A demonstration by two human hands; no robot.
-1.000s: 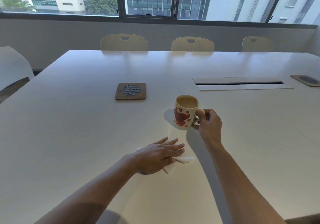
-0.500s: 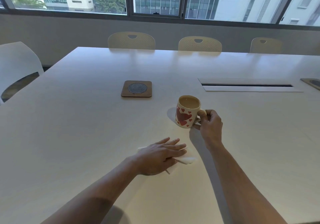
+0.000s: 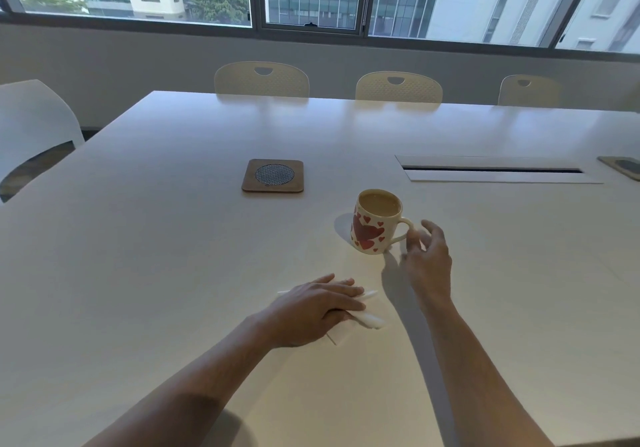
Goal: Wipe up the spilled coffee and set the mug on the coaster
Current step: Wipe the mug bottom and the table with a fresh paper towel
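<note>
On table [image 3: 173,239], mug [image 3: 372,225] upright, handle rightward

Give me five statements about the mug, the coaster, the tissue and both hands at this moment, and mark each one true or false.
1. The mug stands on the coaster. False: it stands on the bare table, nearer the person and to the right of the coaster.
2. The left hand lies flat on the tissue. True.
3. The right hand grips the mug's handle. False: its fingers are loosely spread just beside the handle, holding nothing.
4. The mug holds light brown coffee. True.
5. The mug is printed with blue stars. False: it bears red hearts.
</note>
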